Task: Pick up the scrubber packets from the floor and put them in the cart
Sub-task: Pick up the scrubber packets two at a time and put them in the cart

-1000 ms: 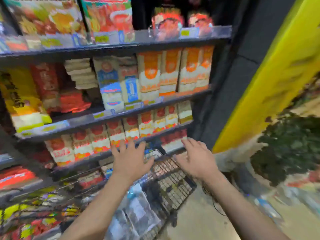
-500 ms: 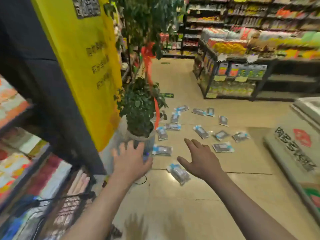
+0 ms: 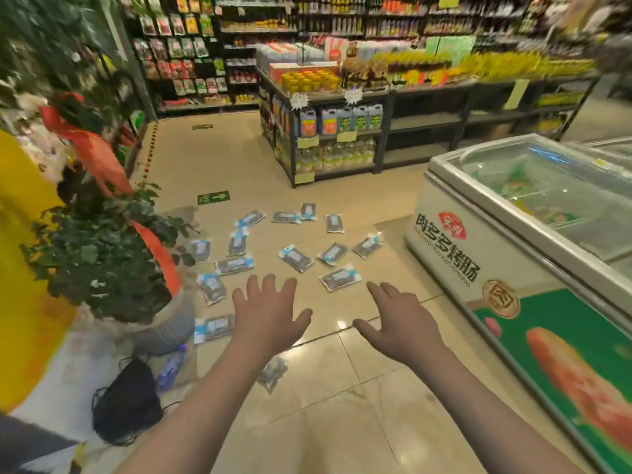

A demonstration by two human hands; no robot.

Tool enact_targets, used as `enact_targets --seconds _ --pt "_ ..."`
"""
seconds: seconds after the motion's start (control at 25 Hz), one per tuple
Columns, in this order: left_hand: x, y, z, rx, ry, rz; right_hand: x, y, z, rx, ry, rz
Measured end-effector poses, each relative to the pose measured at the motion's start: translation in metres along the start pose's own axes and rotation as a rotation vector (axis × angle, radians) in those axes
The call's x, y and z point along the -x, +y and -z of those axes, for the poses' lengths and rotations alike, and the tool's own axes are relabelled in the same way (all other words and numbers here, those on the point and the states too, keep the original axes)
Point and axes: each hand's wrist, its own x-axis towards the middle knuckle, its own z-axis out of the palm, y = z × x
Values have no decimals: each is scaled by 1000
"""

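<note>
Several scrubber packets (image 3: 295,258), clear bags with dark contents and blue-white labels, lie scattered on the tan tiled floor ahead of me. One packet (image 3: 214,327) lies just left of my left hand, and another packet (image 3: 272,372) is partly hidden under my left forearm. My left hand (image 3: 268,314) is stretched out above the floor with fingers spread, holding nothing. To its right, my right hand (image 3: 398,323) is likewise open and empty. The cart is out of view.
A potted plant (image 3: 102,254) with orange ribbon stands at the left beside a yellow pillar (image 3: 24,268). A black bag (image 3: 126,405) lies below the pot. A chest freezer (image 3: 506,254) runs along the right. Stocked shelves (image 3: 335,138) stand behind the packets.
My view has swung right, from the shelf and cart to the open aisle with the packets. Both hands stay open and empty, held out in front.
</note>
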Motion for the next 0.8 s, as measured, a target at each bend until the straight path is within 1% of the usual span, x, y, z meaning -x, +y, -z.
enact_targets --seconds 0.16,0.28,0.52,0.68,0.8 --pt "-68 57 0 20 -33 2 -57 56 16 -22 -11 -26" --pt "-115 71 0 0 -42 22 -102 78 21 -28 -14 -31" --pt "-249 70 -13 16 -88 25 -234 101 15 -17 -63 -20" --pt "-360 53 -24 58 -78 4 -343 115 17 22 -66 -38" --pt "-449 36 -18 87 -72 -2 -433 117 30 42 -58 -46"
